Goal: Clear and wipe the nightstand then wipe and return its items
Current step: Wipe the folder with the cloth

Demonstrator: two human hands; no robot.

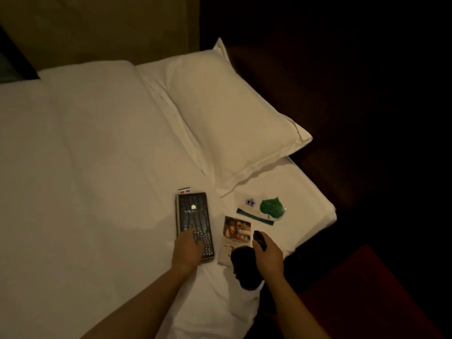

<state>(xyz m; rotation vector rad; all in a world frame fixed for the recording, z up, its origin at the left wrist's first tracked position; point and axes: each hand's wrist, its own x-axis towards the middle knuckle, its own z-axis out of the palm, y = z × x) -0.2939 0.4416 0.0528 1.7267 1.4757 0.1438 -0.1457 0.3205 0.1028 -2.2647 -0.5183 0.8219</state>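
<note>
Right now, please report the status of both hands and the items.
Left hand on dark folder, grip unclear. Right hand holds dark cloth. Leaflet, green leaf card lie on bed.

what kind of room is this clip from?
Probably a hotel bedroom: a made bed with a white pillow, a crested dark folder, and a green leaf-shaped card with a brochure laid out.

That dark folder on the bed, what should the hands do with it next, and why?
Probably lift the folder a little with the left hand and wipe it. That hand already rests on its near end, the right hand holds a dark cloth beside it, and the other items lie on the bed.
</note>
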